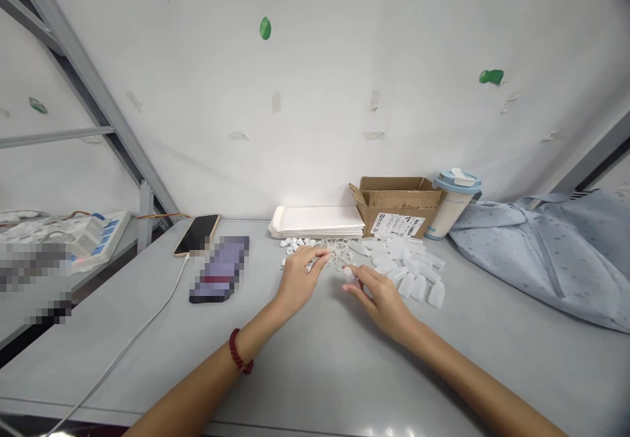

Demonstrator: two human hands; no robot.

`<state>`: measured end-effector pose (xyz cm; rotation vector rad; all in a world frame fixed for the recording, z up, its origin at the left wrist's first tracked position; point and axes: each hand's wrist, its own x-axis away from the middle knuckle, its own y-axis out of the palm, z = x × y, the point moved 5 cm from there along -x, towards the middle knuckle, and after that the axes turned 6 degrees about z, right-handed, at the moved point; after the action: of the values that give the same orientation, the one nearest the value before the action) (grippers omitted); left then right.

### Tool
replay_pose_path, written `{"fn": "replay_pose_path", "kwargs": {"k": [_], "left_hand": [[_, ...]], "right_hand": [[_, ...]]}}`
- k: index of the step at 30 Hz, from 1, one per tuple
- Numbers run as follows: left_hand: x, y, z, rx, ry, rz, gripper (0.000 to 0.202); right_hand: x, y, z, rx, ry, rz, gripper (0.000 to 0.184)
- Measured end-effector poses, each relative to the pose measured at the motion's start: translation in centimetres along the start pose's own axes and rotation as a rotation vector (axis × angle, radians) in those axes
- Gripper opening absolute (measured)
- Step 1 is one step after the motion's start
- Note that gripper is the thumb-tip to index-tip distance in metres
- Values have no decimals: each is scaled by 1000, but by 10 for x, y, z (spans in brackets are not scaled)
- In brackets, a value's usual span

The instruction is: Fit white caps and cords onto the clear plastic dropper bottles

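Observation:
My left hand [299, 276] reaches over the grey table [315, 358], its fingertips pinched together at a tangle of thin white strings [337, 251] beside several small white caps [295, 245]. A red bead bracelet [239, 352] is on that wrist. My right hand [378, 296] lies close to its right, fingers curled round a small translucent plastic bottle [350, 274]. Just beyond it lies a heap of several like translucent bottles [408, 268]. What the left fingers pinch is too small to name.
A stack of white flat bags [317, 221], an open cardboard box [396, 204] and a lidded cup [453, 202] stand at the wall. A phone [197, 233] on a white cable, a dark blurred item [220, 270] and blue cloth [551, 250] flank the hands.

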<state>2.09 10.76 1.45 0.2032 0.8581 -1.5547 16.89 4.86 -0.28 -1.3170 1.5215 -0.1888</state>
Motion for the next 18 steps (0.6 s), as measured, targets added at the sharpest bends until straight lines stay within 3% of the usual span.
{"fn": "replay_pose_path", "kwargs": {"k": [4, 8, 18], "left_hand": [[9, 0, 23, 4, 195, -8, 15], [13, 3, 33, 21, 294, -23, 17], [15, 5, 30, 49, 192, -144, 16]], "right_hand": [[3, 0, -6, 42, -99, 3, 35], [4, 0, -7, 124, -167, 17, 35], [6, -1, -3, 101, -102, 29, 34]]}}
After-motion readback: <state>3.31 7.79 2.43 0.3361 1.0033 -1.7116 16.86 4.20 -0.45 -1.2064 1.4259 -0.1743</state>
